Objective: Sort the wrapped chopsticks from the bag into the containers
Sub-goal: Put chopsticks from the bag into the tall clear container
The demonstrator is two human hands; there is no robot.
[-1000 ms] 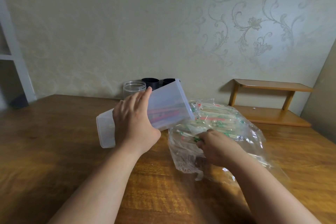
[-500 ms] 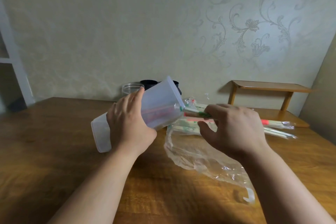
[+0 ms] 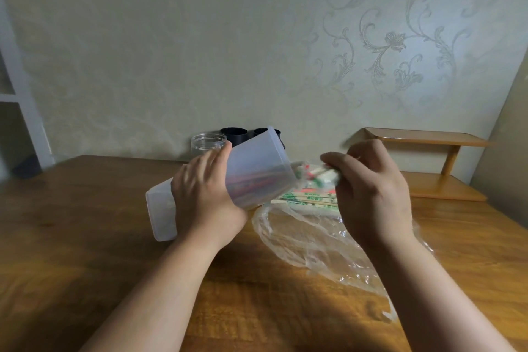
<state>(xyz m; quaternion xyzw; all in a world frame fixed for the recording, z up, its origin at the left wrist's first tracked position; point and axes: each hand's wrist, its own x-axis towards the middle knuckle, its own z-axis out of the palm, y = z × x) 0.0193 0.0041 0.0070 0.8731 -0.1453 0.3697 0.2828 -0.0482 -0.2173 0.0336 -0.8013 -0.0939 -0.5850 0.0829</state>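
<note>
Wooden table [image 3: 85, 237] under a patterned wall: the left hand [image 3: 205, 197] grips a tilted translucent container [image 3: 257, 163], and the right hand [image 3: 371, 194] pinches wrapped chopsticks [image 3: 315, 176] at its mouth. More lie on the clear bag [image 3: 300, 237] beneath.

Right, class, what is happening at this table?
The person's left hand grips a translucent container, tilted with its mouth toward the right hand, which holds a bunch of wrapped chopsticks at that mouth. Some loose chopsticks lie at the far end of the clear bag on the wooden table.
</note>
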